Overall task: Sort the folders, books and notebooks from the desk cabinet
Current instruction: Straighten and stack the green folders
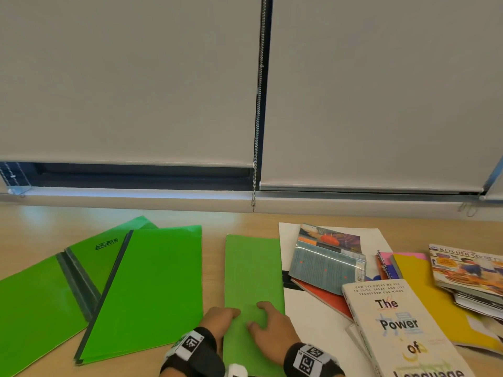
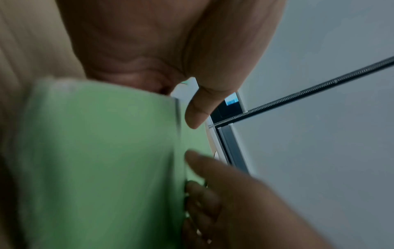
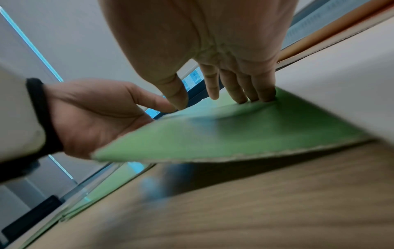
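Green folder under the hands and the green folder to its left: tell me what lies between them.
Head view: bare desk separates the held green folder from the left green folder; nearer, the left hand lies there.

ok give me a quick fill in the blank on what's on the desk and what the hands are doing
1. Both hands are on a ____ folder.
2. The right hand presses down on its ____ side.
3. The white book is titled "The ____ of Language".
4. The left hand lifts the folder's ____ edge.

Missing: green; top; Power; left
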Action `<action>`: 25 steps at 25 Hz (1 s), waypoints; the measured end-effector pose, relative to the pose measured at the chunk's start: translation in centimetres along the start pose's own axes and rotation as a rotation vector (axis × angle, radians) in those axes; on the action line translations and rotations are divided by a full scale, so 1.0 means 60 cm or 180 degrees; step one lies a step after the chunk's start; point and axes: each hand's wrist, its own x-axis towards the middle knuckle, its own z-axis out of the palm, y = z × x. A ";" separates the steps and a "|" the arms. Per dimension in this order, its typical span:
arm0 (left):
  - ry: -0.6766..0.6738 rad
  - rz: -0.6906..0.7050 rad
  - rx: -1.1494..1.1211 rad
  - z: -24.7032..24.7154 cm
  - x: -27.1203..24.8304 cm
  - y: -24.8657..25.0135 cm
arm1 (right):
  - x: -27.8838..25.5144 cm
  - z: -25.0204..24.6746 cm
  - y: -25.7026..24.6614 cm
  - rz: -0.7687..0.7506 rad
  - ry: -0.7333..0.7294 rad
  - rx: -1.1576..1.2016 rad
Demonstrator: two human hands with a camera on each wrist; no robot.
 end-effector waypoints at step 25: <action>0.0252 0.2508 0.0086 -0.080 -0.270 0.093 | -0.065 -0.047 -0.234 -0.1103 -0.0357 0.1864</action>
